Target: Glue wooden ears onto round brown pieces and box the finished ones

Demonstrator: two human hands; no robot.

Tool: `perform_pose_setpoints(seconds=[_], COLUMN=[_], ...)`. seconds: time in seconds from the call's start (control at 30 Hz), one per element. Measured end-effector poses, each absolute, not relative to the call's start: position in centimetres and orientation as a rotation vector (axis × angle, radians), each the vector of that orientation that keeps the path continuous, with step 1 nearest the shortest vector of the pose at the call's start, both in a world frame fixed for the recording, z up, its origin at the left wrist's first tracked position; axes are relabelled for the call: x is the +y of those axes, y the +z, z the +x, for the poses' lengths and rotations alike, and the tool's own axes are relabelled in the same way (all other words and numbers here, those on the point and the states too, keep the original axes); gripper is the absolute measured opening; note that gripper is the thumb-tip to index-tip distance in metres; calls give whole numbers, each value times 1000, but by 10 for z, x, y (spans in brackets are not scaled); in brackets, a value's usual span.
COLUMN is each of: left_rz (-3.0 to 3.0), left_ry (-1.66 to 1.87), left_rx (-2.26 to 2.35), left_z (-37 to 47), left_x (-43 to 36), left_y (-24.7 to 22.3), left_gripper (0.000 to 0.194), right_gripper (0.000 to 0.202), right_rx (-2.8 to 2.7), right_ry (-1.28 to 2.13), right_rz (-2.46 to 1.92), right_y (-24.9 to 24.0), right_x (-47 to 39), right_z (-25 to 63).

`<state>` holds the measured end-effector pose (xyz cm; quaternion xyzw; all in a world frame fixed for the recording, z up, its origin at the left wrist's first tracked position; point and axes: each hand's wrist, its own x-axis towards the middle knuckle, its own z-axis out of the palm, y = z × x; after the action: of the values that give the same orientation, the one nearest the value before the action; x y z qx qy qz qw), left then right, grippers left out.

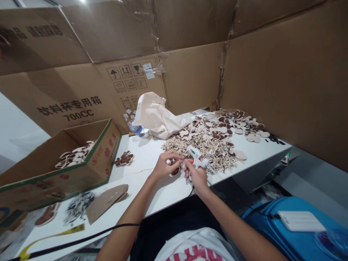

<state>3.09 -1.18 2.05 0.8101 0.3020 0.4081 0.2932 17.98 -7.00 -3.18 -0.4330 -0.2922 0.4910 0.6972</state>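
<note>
My right hand (198, 176) is wrapped round a small white glue gun (193, 152) with an orange part near the fingers. A dark cord hangs down below that hand. My left hand (165, 164) is beside it, thumb and fingers bent together in a pinch near the gun's front end. What the left fingertips hold is too small to make out. Brown felt-like cutouts (174, 171) lie at the table top just under the left fingers. Behind both hands spreads a heap of thin cream-coloured strings (217, 154).
Beyond the strings are piled brown and cream rounded cutouts (209, 127), a cream cloth bag (154, 116) and a plastic bottle (136, 128). At left stand an open cardboard box (112, 152), a cutout stack (124, 158) and a cardboard scrap (106, 203). Tall cardboard walls (190, 76) enclose the table.
</note>
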Motion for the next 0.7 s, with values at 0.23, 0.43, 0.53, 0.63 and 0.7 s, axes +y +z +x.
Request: perform_pose_setpoints(seconds=[0.23, 0.43, 0.53, 0.63, 0.7], left_rz=[2201, 2188, 2224, 2262, 2264], left_ry=[1066, 1004, 966, 920, 878], left_rx=[806, 817, 806, 774, 740], left_z=[30, 33, 33, 32, 32], left_x=[-11, -13, -12, -11, -11], left_y=[20, 19, 21, 24, 26], left_gripper=[17, 20, 21, 23, 25], right_gripper=[40, 38, 38, 37, 37], right_rx=[-660, -683, -699, -711, -696], right_ry=[1071, 1041, 1027, 1016, 1002], right_rz=[-1018, -1064, -1077, -1095, -1116], right_y=[-38, -39, -40, -42, -45], right_x=[-68, -68, -68, -66, -65], right_z=[178, 178, 178, 178, 179])
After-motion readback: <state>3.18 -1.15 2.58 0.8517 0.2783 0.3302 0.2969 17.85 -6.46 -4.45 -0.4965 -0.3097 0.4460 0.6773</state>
